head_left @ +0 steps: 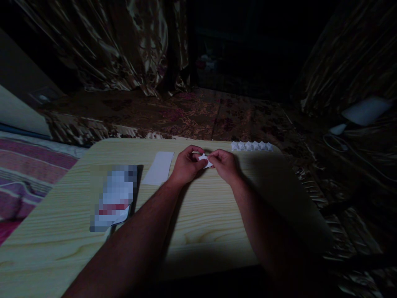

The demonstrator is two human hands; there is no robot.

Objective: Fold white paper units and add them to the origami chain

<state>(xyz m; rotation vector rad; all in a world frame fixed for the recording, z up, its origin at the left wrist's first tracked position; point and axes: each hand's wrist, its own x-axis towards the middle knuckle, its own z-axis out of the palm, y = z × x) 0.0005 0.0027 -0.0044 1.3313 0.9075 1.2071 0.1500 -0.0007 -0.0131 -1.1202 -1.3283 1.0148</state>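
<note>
White pointed paper (203,157), pinched by left hand (186,166) and right hand (226,164), pale wood-grained table (207,219) beneath

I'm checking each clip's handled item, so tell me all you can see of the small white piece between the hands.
The small white piece looks like folded paper, with at least one pointed corner. It is held over the tabletop between the left hand and the right hand, whose fingers partly cover it. Its full outline and finer folds can't be made out.
</note>
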